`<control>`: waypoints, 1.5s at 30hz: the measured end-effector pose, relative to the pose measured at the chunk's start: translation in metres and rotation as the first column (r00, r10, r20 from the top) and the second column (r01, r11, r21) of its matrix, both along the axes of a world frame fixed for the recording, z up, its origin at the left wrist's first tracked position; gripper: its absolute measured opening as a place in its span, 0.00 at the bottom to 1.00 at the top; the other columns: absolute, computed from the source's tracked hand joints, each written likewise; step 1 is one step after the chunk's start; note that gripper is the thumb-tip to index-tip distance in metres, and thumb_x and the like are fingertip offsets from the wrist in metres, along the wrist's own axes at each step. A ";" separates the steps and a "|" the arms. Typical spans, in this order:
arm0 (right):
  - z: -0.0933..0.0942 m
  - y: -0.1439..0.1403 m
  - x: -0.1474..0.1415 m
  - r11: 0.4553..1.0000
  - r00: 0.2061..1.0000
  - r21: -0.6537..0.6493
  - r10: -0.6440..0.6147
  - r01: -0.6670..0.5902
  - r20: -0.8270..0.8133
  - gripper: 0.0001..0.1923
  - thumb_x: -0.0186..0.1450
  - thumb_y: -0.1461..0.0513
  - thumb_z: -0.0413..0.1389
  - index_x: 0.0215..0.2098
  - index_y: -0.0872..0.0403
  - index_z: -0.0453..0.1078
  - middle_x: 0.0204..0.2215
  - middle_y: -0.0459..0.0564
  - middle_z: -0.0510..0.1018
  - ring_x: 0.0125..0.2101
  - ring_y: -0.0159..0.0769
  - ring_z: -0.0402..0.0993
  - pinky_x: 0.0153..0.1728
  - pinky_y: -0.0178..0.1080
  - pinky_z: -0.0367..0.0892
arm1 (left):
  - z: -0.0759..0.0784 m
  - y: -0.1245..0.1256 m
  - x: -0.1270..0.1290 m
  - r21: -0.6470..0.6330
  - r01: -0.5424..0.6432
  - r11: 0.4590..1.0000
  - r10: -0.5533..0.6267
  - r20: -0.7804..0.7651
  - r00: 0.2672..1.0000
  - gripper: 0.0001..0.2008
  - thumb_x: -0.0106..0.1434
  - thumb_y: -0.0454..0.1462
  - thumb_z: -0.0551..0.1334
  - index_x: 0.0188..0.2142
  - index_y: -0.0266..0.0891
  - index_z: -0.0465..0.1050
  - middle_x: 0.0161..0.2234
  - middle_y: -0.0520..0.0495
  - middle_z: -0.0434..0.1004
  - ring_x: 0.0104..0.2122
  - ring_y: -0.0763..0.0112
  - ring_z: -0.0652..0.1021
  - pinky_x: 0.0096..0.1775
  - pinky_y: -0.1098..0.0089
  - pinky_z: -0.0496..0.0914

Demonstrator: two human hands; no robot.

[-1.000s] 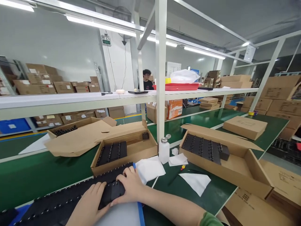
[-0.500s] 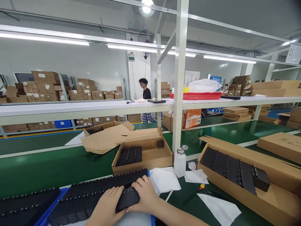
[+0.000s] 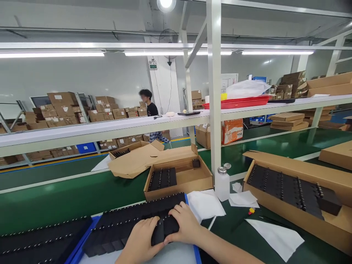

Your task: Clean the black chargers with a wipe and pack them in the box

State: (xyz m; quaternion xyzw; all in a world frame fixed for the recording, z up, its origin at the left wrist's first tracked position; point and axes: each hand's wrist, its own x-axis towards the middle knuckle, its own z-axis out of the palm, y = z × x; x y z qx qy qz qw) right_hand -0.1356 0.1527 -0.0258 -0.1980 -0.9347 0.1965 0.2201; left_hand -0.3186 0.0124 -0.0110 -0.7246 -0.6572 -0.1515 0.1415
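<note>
Both my hands grip one small black block (image 3: 165,230) at the near edge of the green bench. My left hand (image 3: 143,240) holds its near-left side and my right hand (image 3: 186,224) covers its right end. The block lies against a long row of similar black parts (image 3: 132,223) resting on a blue-edged tray (image 3: 195,251). Just beyond stands an open cardboard box (image 3: 192,175) with several black parts in its left half.
A white bottle (image 3: 222,183) and white sheets (image 3: 207,203) lie right of my hands. A long open carton of black parts (image 3: 291,189) sits at right. A white post (image 3: 215,91) and shelf (image 3: 110,126) rise ahead. A person (image 3: 150,106) stands beyond, among stacked cartons.
The view has swung left and slightly down. My hands keep hold of the black block and have drawn it along the row; the distant person has shifted left.
</note>
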 end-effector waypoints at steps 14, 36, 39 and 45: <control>-0.004 0.004 0.001 0.999 1.000 0.036 0.010 -0.010 0.021 0.46 0.41 0.34 0.69 0.48 0.52 0.72 0.44 0.53 0.75 0.45 0.49 0.66 0.48 0.48 0.65 | 0.001 -0.002 0.018 -0.131 -0.113 0.985 0.131 0.140 0.981 0.40 0.42 0.53 0.77 0.52 0.39 0.74 0.48 0.39 0.81 0.46 0.46 0.80 0.49 0.51 0.72; 0.008 -0.004 0.002 0.999 1.000 0.041 0.012 -0.013 0.022 0.42 0.45 0.39 0.71 0.50 0.53 0.72 0.47 0.53 0.75 0.48 0.51 0.66 0.51 0.50 0.64 | 0.006 -0.006 0.017 -0.135 -0.115 0.984 0.131 0.120 0.984 0.33 0.45 0.54 0.76 0.45 0.39 0.74 0.44 0.41 0.81 0.43 0.49 0.80 0.47 0.54 0.72; 0.008 -0.006 0.002 0.999 1.000 0.039 0.006 -0.006 0.015 0.41 0.45 0.41 0.72 0.50 0.53 0.72 0.46 0.54 0.75 0.48 0.52 0.66 0.51 0.51 0.64 | 0.004 -0.006 0.016 -0.128 -0.113 0.985 0.127 0.107 0.986 0.34 0.45 0.56 0.75 0.46 0.39 0.73 0.44 0.41 0.81 0.42 0.50 0.80 0.46 0.54 0.72; 0.007 -0.008 0.003 0.999 1.000 0.039 0.004 -0.004 0.019 0.40 0.46 0.43 0.72 0.51 0.53 0.72 0.47 0.54 0.75 0.49 0.52 0.65 0.53 0.52 0.63 | 0.000 -0.004 0.013 -0.117 -0.112 0.987 0.125 0.105 0.987 0.36 0.42 0.58 0.76 0.44 0.40 0.73 0.42 0.43 0.81 0.41 0.51 0.80 0.45 0.57 0.71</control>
